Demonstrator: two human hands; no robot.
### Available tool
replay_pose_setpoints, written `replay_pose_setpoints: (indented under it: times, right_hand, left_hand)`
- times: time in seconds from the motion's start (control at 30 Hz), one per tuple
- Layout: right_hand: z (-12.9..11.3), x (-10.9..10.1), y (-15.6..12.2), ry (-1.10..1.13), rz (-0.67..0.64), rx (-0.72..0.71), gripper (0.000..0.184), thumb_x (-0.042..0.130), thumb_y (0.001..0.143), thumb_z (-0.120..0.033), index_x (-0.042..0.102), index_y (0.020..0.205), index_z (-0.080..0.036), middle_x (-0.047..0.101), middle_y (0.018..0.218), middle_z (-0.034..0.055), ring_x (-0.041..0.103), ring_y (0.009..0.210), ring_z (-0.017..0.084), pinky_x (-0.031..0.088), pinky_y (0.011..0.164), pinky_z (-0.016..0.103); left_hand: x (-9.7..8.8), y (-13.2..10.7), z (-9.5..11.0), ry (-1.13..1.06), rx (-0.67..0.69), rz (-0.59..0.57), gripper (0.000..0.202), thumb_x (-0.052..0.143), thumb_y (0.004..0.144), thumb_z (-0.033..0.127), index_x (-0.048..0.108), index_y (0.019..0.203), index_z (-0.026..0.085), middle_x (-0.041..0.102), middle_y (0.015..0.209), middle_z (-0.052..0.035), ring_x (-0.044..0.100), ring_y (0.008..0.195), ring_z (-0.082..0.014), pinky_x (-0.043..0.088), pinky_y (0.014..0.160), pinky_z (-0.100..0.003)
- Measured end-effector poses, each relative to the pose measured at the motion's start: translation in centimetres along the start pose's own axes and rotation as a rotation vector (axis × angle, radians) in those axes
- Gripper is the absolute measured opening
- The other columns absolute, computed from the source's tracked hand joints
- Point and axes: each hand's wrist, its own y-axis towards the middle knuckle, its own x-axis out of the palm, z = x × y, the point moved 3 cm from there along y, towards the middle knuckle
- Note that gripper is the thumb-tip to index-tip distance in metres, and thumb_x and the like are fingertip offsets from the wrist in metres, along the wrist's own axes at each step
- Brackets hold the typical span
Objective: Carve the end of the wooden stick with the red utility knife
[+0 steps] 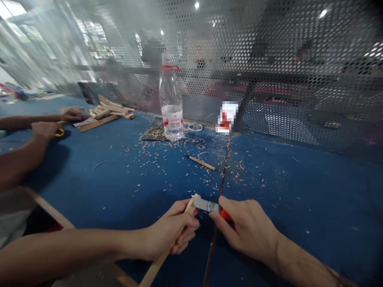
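Note:
My left hand [176,229] is wrapped round a pale wooden stick [155,269], whose upper end pokes out above the fist. Against that end rests the blade of a utility knife [206,205]. The knife's red handle is mostly covered by my right hand [248,223], which grips it from the right. Both hands are over the near part of the blue table [98,187]. Beyond them lies a thin wooden-handled tool [202,162] with a dark tip, among scattered wood shavings [239,171].
A clear plastic bottle [171,107] stands on the table near a perforated metal screen [269,87]. A pixelated red-and-white item [226,117] leans there too. At the left are a wood pile [109,109] and another person's hands [44,129], one beside something yellow. A seam crosses the table.

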Motion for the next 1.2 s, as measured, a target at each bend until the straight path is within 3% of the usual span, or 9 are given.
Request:
replay_pose_setpoints:
  times: [0.17,0.33,0.67,1.0,1.2]
  right_hand:
    - [-1.2,0.6,-0.1,0.024,-0.036,-0.011,0.044,0.027,0.111,-0.049,0.046,0.077,-0.028,0.065,0.056,-0.0028,0.06,0.042,0.02,0.019,0.047,0.036]
    - [-0.6,0.3,0.1,0.036,-0.012,-0.043,0.043,0.031,0.11,-0.048,0.046,0.076,-0.028,0.063,0.053,-0.003,0.058,0.042,0.018,0.019,0.048,0.034]
    - [0.5,0.4,0.2,-0.057,-0.091,-0.032,0.047,0.03,0.109,-0.051,0.057,0.082,-0.023,0.07,0.064,0.0014,0.057,0.047,0.016,0.014,0.051,0.034]
    - [1.9,1.3,0.3,-0.18,0.025,-0.073,0.051,0.028,0.109,-0.054,0.061,0.085,-0.024,0.072,0.066,0.0009,0.059,0.05,0.016,0.018,0.052,0.031]
    - [7.0,0.7,0.0,-0.234,0.103,0.28,0.051,0.028,0.108,-0.055,0.055,0.076,-0.027,0.059,0.05,-0.0003,0.054,0.043,0.018,0.022,0.051,0.03]
  left_hand:
    - [-0.3,0.0,-0.3,0.023,-0.008,0.023,0.03,0.065,0.07,0.035,0.041,0.084,0.027,0.039,0.038,0.0151,0.025,0.028,-0.0087,0.024,0.032,-0.017]
    - [-0.1,-0.1,-0.3,0.045,-0.006,0.023,0.028,0.06,0.067,0.034,0.04,0.085,0.027,0.039,0.037,0.0156,0.023,0.027,-0.0086,0.022,0.031,-0.017]
    - [0.2,-0.4,0.2,0.082,-0.065,0.088,0.03,0.058,0.067,0.037,0.037,0.087,0.029,0.036,0.039,0.0164,0.02,0.029,-0.0079,0.019,0.033,-0.019]
    - [0.3,-0.2,0.3,0.056,-0.041,0.115,0.027,0.055,0.064,0.033,0.038,0.085,0.028,0.035,0.039,0.0167,0.02,0.03,-0.0074,0.018,0.032,-0.017]
    - [0.2,-0.7,0.3,0.072,-0.075,0.111,0.033,0.057,0.059,0.036,0.038,0.086,0.029,0.037,0.037,0.0176,0.022,0.029,-0.0081,0.023,0.032,-0.017]
